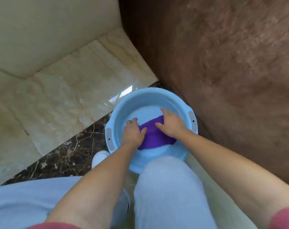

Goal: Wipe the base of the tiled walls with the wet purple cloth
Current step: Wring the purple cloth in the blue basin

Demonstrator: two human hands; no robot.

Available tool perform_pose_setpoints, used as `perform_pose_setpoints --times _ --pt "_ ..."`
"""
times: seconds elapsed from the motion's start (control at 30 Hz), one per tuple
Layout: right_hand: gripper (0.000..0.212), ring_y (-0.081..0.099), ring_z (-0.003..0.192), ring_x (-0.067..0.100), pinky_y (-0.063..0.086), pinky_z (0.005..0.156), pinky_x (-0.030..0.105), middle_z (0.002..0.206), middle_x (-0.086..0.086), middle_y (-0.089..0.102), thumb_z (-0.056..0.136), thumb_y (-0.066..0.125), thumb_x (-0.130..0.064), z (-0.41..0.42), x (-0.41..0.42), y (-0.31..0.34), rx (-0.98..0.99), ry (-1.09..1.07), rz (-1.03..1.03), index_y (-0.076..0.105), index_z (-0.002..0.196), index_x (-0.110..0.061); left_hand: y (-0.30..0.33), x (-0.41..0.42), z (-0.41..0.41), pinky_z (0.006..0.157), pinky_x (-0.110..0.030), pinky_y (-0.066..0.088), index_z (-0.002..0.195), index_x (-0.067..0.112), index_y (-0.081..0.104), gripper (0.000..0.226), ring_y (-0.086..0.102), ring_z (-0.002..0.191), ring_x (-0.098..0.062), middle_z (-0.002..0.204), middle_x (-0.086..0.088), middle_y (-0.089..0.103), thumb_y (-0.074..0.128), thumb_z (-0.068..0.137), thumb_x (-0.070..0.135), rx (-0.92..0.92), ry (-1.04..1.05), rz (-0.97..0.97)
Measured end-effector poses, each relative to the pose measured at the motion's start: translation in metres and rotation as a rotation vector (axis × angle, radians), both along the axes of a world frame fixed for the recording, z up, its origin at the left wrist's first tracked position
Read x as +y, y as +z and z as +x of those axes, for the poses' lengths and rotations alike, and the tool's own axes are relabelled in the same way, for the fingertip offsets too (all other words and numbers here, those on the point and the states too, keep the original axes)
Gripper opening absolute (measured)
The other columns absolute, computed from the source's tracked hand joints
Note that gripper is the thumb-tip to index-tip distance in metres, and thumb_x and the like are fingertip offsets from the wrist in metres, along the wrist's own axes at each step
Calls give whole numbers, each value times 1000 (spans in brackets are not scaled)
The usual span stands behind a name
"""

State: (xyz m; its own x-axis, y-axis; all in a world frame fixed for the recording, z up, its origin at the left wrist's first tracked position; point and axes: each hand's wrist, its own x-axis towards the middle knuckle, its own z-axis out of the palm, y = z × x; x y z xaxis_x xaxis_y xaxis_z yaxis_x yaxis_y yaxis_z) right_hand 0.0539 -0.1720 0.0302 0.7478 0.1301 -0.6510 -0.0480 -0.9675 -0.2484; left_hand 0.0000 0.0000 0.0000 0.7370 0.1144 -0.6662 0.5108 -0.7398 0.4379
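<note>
inside blue basin | purple cloth under palms | right hand spread | left hand grip unclear

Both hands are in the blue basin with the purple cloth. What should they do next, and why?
Probably gather the cloth and wring it over the basin: the left hand grips its end, while the right hand presses it flat.

Home interior; glossy marble floor, brown stone wall, blue wash basin
</note>
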Motion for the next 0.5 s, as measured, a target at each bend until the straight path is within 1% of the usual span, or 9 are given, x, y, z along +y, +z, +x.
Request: perform_pose_setpoints --times 0.07,0.13,0.2,0.27,0.3,0.37,0.43,0.5 --pt "79 45 132 36 43 104 47 148 15 43 90 60 -49 -6 -1 -16 -4 -25 -66 24 153 -18 -13 -1 -4 102 -49 43 142 17 40 61 48 125 -38 144 -12 42 61 91 43 -34 -29 9" --pt "80 46 129 36 46 100 45 145 14 43 86 66 -48 -15 -3 -32 11 -32 -98 29 150 -19 -26 0 -9 101 -48 44 142 20 42 63 46 125 -35 142 -8 44 64 88 44 -56 -94 9" --pt "77 48 123 37 47 97 43 142 14 41 82 70 -37 -26 -2 -46 1 -8 -98 33 147 -18 -39 -2 -15 100 -47 45 142 21 41 64 45 124 -35 140 -10 45 67 87 40 -39 -146 47" --pt "65 53 115 37 49 92 42 134 14 43 80 68 -21 -28 -4 -54 -27 -29 -60 41 140 -16 -45 -2 -14 98 -46 46 139 19 45 57 51 120 -36 132 -15 51 67 88 33 28 -112 60" --pt "60 55 111 36 49 90 41 130 13 47 80 67 -18 -26 -6 -56 -13 -71 -28 45 135 -18 -46 -1 -12 96 -43 47 133 17 53 49 55 116 -36 127 -16 57 65 88 31 58 -73 48" --pt "52 58 106 30 51 86 38 120 7 57 76 70 -22 -17 -7 -52 30 -147 47 54 125 -24 -41 2 -4 87 -38 50 110 14 67 29 62 104 -33 111 -13 69 65 86 31 71 13 -16" --pt "46 62 98 26 52 81 37 106 1 66 69 74 -32 -3 -5 -41 16 -185 137 61 113 -29 -26 10 10 78 -35 51 93 12 71 21 65 88 -30 93 -9 72 69 84 31 49 83 -145" --pt "39 63 87 22 50 74 33 92 -3 69 61 70 -39 13 -2 -21 -29 -246 257 64 99 -30 0 20 30 72 -33 50 86 12 72 14 63 77 -25 81 -7 71 70 83 25 13 176 -288"
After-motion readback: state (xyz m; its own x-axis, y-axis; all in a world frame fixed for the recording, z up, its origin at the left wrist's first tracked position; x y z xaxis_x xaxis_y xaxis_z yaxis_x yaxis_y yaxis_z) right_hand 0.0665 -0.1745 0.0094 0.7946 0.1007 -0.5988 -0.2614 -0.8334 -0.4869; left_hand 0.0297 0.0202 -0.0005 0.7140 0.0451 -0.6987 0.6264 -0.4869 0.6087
